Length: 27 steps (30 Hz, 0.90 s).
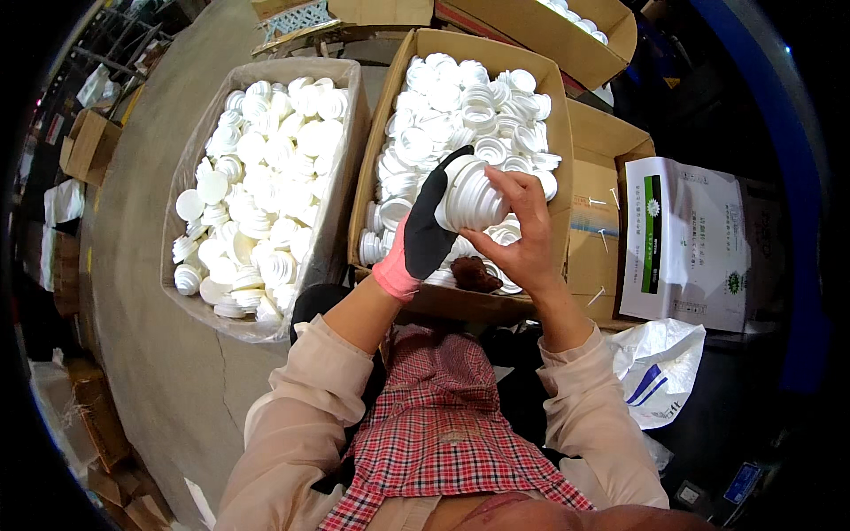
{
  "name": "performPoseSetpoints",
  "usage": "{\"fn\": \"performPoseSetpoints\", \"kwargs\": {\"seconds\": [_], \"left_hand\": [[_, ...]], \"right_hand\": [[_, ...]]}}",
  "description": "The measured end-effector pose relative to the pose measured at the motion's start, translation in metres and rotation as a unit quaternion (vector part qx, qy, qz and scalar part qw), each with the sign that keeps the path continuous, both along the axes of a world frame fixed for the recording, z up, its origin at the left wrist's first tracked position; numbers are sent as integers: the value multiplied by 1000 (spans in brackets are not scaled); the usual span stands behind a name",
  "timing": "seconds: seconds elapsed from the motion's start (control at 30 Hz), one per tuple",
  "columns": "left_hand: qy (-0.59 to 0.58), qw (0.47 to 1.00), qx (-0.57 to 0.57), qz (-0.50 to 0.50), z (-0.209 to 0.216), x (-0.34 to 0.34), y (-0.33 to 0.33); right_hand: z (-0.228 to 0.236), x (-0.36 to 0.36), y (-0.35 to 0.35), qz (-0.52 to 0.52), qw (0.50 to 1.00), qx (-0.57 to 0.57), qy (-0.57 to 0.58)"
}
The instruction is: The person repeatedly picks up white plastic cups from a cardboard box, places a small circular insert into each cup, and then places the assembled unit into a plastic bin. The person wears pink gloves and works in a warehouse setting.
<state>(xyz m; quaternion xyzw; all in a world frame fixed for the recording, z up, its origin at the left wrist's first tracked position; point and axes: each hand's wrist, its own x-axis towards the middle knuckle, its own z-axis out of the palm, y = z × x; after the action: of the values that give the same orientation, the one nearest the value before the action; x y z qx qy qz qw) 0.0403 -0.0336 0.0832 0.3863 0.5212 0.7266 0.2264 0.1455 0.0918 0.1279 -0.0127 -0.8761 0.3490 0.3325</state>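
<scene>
A white round plastic part with stepped rings (474,195) is held up over the middle cardboard box (376,142). My left hand (427,226), in a black and pink glove, wraps round its left side. The bare fingers of my right hand (522,234) pinch its right side. Below my hands, the box is heaped with similar white ringed parts (478,106). A dark brown crumpled thing (475,274) lies on the parts at the box's near edge; its kind I cannot make out.
At the left stands a plastic-lined box (350,159) full of white round parts. A cardboard box (589,257) with thin white sticks adjoins on the right, beside a printed white carton (677,239). A white plastic bag (660,363) lies nearer. Another box (540,35) sits behind.
</scene>
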Motion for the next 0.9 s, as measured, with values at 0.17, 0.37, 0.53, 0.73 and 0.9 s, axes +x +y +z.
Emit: {"fn": "performPoseSetpoints", "kwargs": {"seconds": [0.17, 0.37, 0.53, 0.73, 0.9], "left_hand": [[76, 996, 35, 22, 2, -2, -2], [-119, 992, -2, -45, 18, -1, -7], [-210, 971, -10, -111, 28, 3, -4], [-13, 989, -148, -17, -8, 19, 13], [146, 952, -260, 71, -13, 36, 11]], "right_hand": [[2, -2, -3, 3, 1000, 16, 5], [-1, -1, -7, -11, 1000, -15, -23], [-13, -5, 0, 23, 956, -292, 35], [-35, -11, 12, -144, 893, -421, -64], [-46, -6, 23, -138, 917, -373, -33]]}}
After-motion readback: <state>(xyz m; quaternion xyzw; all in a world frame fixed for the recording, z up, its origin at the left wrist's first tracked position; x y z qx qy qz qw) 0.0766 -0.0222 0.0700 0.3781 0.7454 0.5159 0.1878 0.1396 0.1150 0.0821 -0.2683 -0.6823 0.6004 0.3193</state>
